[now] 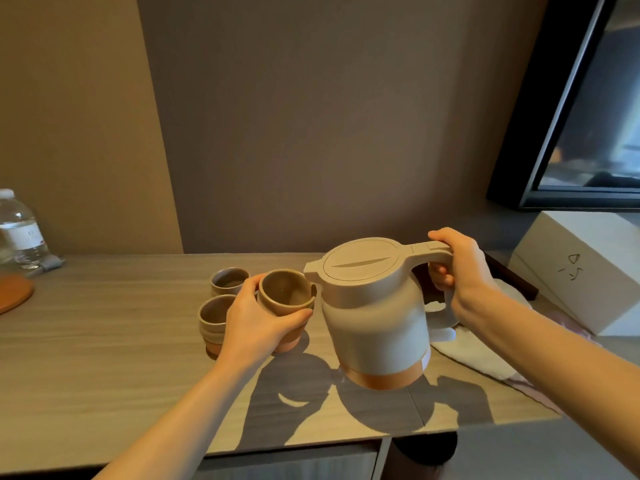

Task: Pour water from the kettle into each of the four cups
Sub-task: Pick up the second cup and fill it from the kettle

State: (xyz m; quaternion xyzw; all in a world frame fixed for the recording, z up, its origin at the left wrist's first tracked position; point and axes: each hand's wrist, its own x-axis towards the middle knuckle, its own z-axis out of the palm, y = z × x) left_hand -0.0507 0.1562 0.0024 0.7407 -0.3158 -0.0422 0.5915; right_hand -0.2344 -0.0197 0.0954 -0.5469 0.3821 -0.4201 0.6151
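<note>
A beige kettle [375,317] with an orange base hangs above the wooden counter [104,341], tilted slightly left. My right hand [457,268] grips its handle. My left hand [256,317] holds a brown ceramic cup [285,294] lifted and tipped toward me, its rim just left of the kettle's spout. Two more cups show behind my left hand: one at the back [229,280], and one nearer [213,311] that seems to sit stacked on another cup. No water is visible leaving the spout.
A water bottle [19,230] and an orange board [14,294] sit at the far left. A white cloth [474,355] lies right of the kettle, a white box [585,268] beyond it, and a dark framed screen [588,109] hangs above.
</note>
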